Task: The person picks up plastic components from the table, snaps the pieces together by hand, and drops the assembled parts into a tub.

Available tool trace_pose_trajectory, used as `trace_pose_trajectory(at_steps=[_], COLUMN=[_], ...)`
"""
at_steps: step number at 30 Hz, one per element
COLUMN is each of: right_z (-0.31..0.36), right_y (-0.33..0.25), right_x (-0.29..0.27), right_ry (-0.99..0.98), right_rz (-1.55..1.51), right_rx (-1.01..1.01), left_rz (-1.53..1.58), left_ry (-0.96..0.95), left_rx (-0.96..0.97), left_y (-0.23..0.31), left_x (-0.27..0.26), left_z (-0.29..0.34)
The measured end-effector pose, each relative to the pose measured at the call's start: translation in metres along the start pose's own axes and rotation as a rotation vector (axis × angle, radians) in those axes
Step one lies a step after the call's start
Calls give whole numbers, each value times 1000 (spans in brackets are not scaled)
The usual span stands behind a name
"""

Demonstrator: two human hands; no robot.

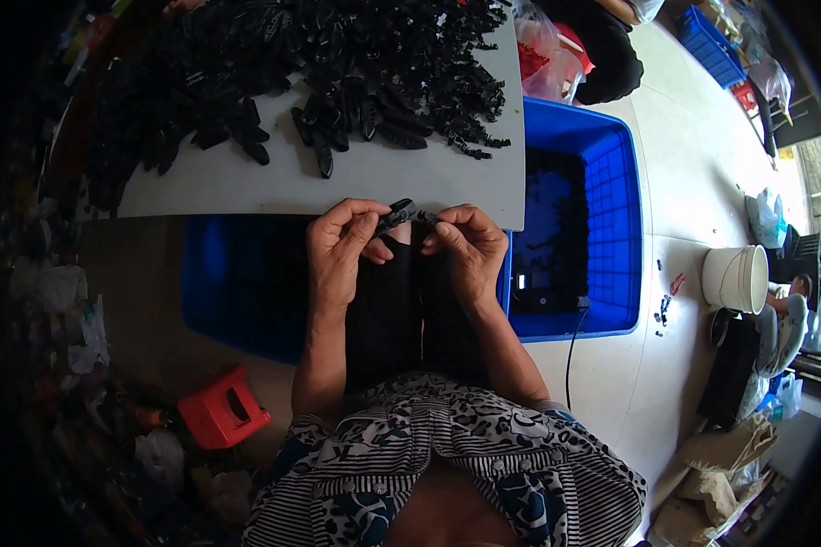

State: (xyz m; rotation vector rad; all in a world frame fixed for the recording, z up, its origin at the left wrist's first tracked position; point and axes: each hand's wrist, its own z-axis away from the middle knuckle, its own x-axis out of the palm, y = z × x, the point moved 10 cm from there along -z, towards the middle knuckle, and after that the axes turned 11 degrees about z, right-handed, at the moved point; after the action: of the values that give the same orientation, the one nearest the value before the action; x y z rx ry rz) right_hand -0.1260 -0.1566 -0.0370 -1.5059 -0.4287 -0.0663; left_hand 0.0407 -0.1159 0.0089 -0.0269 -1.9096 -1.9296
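Just off the near edge of the grey-white table (246, 190), my two hands are close together over my lap. My left hand (337, 251) pinches a glossy black plastic hair clip piece (396, 216) between thumb and forefinger, long and slightly curved. Between the thumb and forefinger of my right hand (470, 255) is a small dark toothed clip part (426, 217), almost touching the piece in my left. Beyond them on the table lie a heap of similar long black clip pieces (337, 118) and, to its right, a tangle of small toothed black parts (465, 100).
A blue crate (611, 228) with dark contents stands right of the table; another blue bin (237, 301) is under it. On the floor are a red plastic stool (223, 407), a white bucket (735, 279) and a black cable (571, 365). Another person (607, 55) sits at the far right.
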Motion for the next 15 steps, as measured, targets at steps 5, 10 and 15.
trace_pose_trajectory(at_steps=[5, 10, 15], right_z=[0, -2, 0], right_y=[-15, -18, -36], right_x=[6, 12, 21], right_ry=[10, 3, -58], right_rz=[90, 97, 278], right_rx=[-88, -138, -319], left_rz=[-70, 121, 373], left_ry=[-20, -68, -96], left_rx=[18, -137, -279], left_y=[1, -10, -24], left_x=[4, 8, 21], left_z=[1, 5, 11])
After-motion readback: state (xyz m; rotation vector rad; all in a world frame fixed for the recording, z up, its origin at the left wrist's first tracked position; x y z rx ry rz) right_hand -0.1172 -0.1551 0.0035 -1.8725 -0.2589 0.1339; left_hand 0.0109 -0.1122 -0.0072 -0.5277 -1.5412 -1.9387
